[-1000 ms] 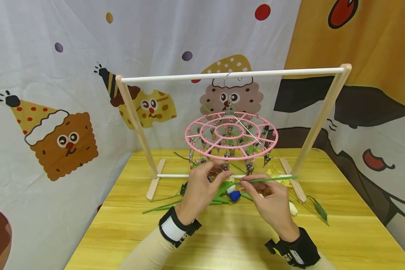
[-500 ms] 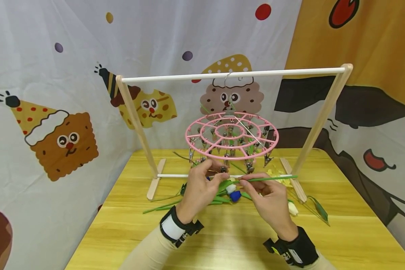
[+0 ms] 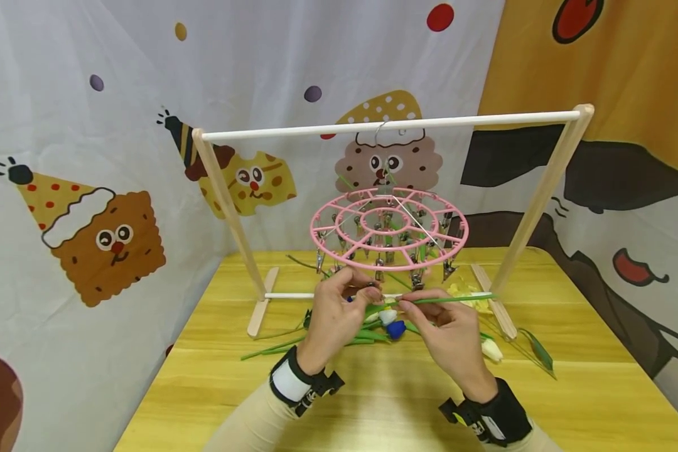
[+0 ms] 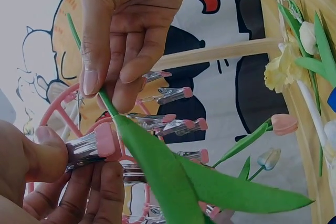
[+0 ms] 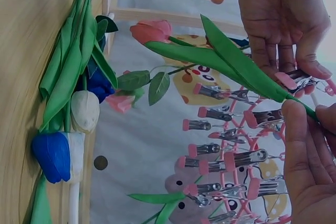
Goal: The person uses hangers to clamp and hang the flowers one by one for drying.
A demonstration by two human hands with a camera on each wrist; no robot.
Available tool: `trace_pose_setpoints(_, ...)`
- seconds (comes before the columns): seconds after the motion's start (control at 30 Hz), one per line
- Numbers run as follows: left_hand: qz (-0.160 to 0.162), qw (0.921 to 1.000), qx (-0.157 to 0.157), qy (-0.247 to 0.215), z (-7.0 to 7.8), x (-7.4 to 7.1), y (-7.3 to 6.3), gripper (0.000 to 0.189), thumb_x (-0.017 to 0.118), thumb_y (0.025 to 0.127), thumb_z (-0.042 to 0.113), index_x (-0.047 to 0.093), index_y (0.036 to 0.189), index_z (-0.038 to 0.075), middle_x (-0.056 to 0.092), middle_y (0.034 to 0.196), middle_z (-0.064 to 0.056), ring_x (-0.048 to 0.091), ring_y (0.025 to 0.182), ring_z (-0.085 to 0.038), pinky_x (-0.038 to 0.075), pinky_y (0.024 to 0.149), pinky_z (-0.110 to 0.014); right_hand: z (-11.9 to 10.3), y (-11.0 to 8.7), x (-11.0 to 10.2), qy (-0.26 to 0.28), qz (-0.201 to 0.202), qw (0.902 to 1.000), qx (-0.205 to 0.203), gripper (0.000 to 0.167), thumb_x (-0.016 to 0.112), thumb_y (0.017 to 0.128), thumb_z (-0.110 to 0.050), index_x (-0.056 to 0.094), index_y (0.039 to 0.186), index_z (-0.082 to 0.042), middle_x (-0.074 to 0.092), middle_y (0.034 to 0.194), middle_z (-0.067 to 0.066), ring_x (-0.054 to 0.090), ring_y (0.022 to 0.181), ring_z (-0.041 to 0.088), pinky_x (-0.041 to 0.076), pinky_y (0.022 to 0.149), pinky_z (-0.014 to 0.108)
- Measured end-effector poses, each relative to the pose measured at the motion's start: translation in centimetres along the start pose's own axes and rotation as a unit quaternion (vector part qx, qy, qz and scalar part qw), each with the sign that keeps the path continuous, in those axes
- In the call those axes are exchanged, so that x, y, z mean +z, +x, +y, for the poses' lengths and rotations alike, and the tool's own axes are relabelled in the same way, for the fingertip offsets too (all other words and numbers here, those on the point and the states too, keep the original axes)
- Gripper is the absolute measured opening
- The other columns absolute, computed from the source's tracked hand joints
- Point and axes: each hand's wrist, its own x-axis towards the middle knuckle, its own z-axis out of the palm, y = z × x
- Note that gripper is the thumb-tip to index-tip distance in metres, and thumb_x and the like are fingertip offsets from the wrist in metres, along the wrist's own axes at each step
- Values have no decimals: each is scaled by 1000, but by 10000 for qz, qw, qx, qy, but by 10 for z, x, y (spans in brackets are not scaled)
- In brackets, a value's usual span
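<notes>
In the head view my left hand (image 3: 336, 320) is under the front rim of a round pink clip hanger (image 3: 395, 268). Its thumb and fingers pinch a metal clip (image 4: 86, 148) with pink tips, clearest in the left wrist view. My right hand (image 3: 452, 333) pinches the green stem (image 3: 463, 299) of an artificial tulip, just below where its long leaves (image 5: 231, 66) begin. The clip's pink tips sit right beside the leaf base. A pink tulip head (image 5: 152, 32) shows past the leaves in the right wrist view.
The hanger hooks onto the white bar (image 3: 294, 130) of a wooden stand, with several other clips dangling. Artificial flowers lie on the wooden table (image 3: 384, 402), among them a blue tulip (image 3: 396, 329) and a white tulip (image 3: 491, 349). A yellow flower (image 4: 283, 69) lies by the stand's right foot.
The clip in my left hand has come slightly lower, and the left fingers now cover more of it. The right hand keeps its pinch on the stem, almost still.
</notes>
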Motion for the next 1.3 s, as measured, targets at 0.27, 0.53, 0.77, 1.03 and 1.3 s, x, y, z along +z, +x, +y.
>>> trace_pose_setpoints(0.27, 53, 9999, 24, -90, 0, 0, 0, 4, 80, 109, 3, 79, 107, 6, 89, 109, -15, 88, 94, -26, 73, 89, -31, -1, 2, 3, 214, 28, 9998, 1, 28, 79, 100, 20, 82, 121, 1, 83, 114, 9, 88, 91, 13, 72, 80, 29)
trace_pose_setpoints(0.53, 78, 9996, -80, -254, 1, 1, -3, 6, 84, 107, 7, 80, 106, 4, 88, 109, -16, 88, 99, -31, 72, 89, -30, -4, 1, 6, 233, 144, 9994, 208, 24, 82, 99, 18, 84, 115, 1, 83, 114, -8, 89, 91, 13, 73, 80, 32)
trace_pose_setpoints(0.77, 123, 9989, -51, -440, 2, 4, -1, 4, 84, 106, 4, 80, 105, 3, 87, 108, -18, 87, 97, -30, 70, 86, -26, -6, 4, 8, 308, 304, 9983, 395, 19, 82, 100, 15, 85, 114, 3, 84, 112, -11, 89, 91, 14, 72, 78, 27)
trace_pose_setpoints(1.03, -45, 9977, -51, -679, 1, 5, 1, 9, 81, 108, 4, 77, 113, -2, 86, 114, -24, 87, 105, -36, 73, 90, -30, -7, 6, 8, 270, 470, 9975, 460, 19, 84, 99, 15, 86, 112, 1, 85, 110, -12, 87, 92, 7, 72, 84, 26)
trace_pose_setpoints(1.3, -168, 9983, -173, -530, -4, 1, 0, 13, 81, 110, 9, 80, 122, 4, 85, 123, -17, 84, 108, -23, 70, 91, -27, -7, 9, 9, 617, 294, 9967, 429, 22, 82, 99, 17, 85, 116, 4, 85, 116, -7, 86, 100, 11, 72, 90, 27)
